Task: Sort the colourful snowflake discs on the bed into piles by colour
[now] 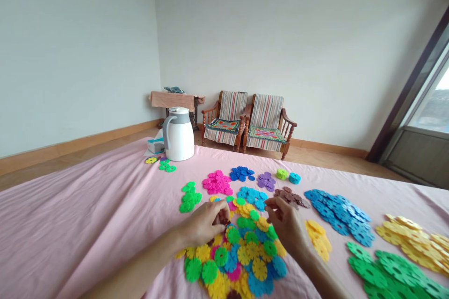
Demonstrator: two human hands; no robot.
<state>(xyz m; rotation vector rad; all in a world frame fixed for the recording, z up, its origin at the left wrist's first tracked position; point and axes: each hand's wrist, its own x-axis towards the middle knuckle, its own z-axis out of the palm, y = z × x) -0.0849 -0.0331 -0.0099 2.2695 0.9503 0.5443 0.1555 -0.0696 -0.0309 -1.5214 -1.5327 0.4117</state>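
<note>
Notched plastic discs [247, 253] lie heaped in mixed colours between my curled left hand [212, 219] and bent-fingered right hand [286, 219]; whether either grips one, I can't tell.

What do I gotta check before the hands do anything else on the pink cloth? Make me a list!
1. Left hand's grip has a piece: cannot tell; curled fingers hide it.
2. Right hand's grip has a piece: cannot tell.
3. Mixed pile is all one colour: not ok; green, yellow, blue and pink lie together.
4. Pink pile shows only pink: ok.
5. White jug stands upright: ok.
6. Pink cloth is smooth: not ok; it's wrinkled on the left.
</note>
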